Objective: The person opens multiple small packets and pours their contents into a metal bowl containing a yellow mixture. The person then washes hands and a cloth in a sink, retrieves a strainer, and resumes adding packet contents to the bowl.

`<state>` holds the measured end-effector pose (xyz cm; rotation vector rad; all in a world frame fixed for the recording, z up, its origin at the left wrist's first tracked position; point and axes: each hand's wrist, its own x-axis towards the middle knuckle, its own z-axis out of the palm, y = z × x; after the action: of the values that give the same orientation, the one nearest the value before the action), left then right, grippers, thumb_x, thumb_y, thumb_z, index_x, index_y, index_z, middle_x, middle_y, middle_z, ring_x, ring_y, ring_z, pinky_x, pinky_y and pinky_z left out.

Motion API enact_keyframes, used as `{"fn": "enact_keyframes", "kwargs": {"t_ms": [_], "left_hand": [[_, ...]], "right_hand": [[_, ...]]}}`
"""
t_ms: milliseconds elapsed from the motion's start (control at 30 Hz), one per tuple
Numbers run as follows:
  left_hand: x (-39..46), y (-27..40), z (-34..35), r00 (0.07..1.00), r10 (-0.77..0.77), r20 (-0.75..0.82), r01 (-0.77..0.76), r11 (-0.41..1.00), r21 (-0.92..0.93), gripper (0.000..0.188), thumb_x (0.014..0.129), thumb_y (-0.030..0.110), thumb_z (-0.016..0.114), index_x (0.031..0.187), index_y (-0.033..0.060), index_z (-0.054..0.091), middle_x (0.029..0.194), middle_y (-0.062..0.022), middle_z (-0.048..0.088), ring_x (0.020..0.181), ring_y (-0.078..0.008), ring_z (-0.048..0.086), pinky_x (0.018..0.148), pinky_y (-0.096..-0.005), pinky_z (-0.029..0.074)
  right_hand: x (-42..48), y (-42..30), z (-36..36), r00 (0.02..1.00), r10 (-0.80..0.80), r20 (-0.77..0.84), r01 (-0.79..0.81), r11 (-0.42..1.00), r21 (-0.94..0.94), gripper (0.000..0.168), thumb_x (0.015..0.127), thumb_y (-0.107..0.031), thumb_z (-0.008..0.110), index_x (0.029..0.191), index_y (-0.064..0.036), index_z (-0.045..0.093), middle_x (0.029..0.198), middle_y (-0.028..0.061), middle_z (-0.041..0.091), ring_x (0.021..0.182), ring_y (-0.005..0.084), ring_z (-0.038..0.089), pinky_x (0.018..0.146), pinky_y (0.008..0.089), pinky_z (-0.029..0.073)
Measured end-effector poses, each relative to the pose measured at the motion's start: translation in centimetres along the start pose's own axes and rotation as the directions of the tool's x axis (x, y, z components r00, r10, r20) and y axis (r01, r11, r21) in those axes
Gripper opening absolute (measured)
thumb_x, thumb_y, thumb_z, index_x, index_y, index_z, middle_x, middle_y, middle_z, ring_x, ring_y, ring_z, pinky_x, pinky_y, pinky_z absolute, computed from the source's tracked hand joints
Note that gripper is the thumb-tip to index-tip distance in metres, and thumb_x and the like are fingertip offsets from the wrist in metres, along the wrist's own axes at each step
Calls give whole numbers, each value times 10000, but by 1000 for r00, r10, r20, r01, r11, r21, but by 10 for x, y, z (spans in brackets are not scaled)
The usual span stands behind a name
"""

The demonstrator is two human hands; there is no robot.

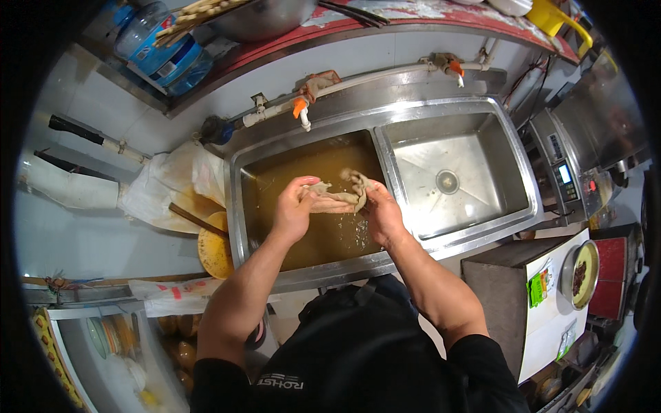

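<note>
My left hand (295, 210) and my right hand (383, 211) grip the two ends of a wet beige cloth (338, 202), which looks like a rag. Stretched between them, it is crumpled and folded, with a loose corner standing up beside my right fingers. Both hands are over the left basin of a stainless steel double sink (381, 155). Cloudy brown water (304, 248) fills much of that basin, and drops are falling below the cloth near my right hand. What lies under the water cannot be seen. The right basin (428, 160) shows its metal floor and a round drain (447, 182).
Two orange-handled taps (304, 113) (457, 72) reach over the basins from a wall pipe. Left of the sink are a stained white plastic bag (175, 180) and a yellow round object (214, 248). A metal bowl (583, 273) rests on a white-topped box at right.
</note>
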<state>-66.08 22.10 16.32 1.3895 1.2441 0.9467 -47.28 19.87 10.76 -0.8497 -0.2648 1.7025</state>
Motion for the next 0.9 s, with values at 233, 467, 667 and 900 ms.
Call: {"fn": "enact_keyframes", "kwargs": {"t_ms": [233, 467, 667, 900], "left_hand": [[-18, -7, -32, 997, -40, -63, 18, 946, -324, 288, 825, -82, 504, 1098, 9, 508, 1009, -68, 572, 926, -133, 559, 843, -257, 451], [-35, -5, -6, 951, 252, 180, -278, 950, 143, 331, 797, 155, 676, 1073, 3, 573, 1095, -152, 594, 1039, -243, 567, 907, -337, 445], [-41, 9, -5, 972, 95, 217, -115, 990, 82, 241, 852, 190, 618, 982, -6, 564, 920, -90, 625, 817, -174, 583, 735, -313, 467], [-28, 37, -33, 999, 49, 6, -36, 809, -587, 196, 974, 184, 434, 1005, 35, 557, 938, -28, 599, 850, -89, 550, 771, -230, 439]], "right_hand": [[-22, -23, 30, 992, -117, 47, 116, 993, 21, 148, 933, -151, 476, 1073, -111, 500, 995, 31, 589, 884, 160, 566, 768, 341, 482], [-46, -12, 63, 992, -63, 113, 60, 998, 35, 196, 936, -160, 465, 1110, -71, 487, 996, 89, 592, 879, 214, 587, 773, 376, 485], [-51, 0, 59, 944, -198, 265, 257, 943, -210, 582, 837, -30, 613, 1347, -19, 333, 1150, 114, 518, 1015, 184, 533, 862, 322, 458], [-29, 26, 4, 976, -219, -14, 198, 906, -373, 499, 887, -46, 541, 1333, 16, 325, 953, 145, 604, 714, 163, 591, 660, 305, 518]]}}
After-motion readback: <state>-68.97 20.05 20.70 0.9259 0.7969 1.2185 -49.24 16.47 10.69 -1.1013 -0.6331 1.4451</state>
